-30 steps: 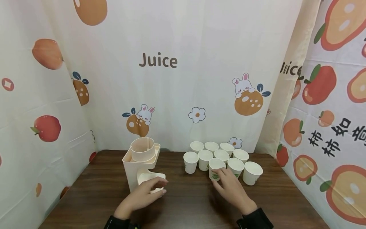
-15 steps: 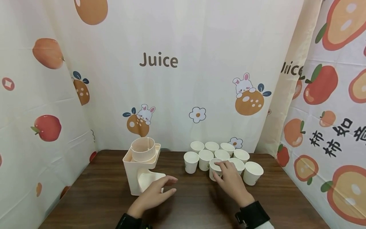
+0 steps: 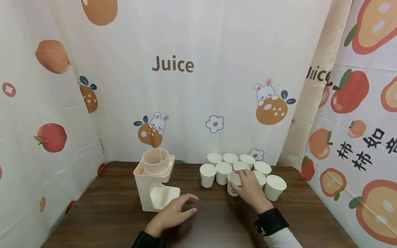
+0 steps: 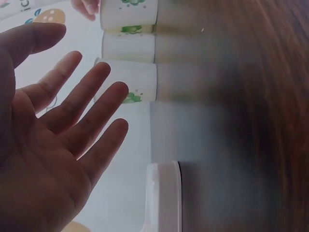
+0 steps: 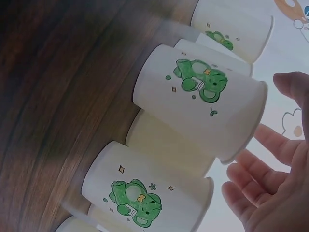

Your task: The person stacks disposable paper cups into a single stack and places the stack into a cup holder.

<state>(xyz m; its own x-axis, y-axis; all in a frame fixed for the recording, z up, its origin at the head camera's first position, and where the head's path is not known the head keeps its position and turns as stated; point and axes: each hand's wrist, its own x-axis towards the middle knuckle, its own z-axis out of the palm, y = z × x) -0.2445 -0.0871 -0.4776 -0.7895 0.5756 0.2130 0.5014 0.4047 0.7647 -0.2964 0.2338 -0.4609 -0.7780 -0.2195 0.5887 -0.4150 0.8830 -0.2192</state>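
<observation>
Drifting rightward off the cream juicer (image 3: pixel 154 181), the left hand (image 3: pixel 173 215) had left the spout tray it touched a second before and hovered flat over the table (image 3: pixel 102 213), fingers spread, holding nothing. The right hand (image 3: pixel 249 187) had crept farther into the cluster of paper cups (image 3: pixel 245 172); its relaxed fingers reached over the rim of the near middle cup (image 3: pixel 233 184), not visibly gripping it.

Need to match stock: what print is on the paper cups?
White paper cups with a green cartoon bear wearing a yellow bow; clearest in the right wrist view.
</observation>
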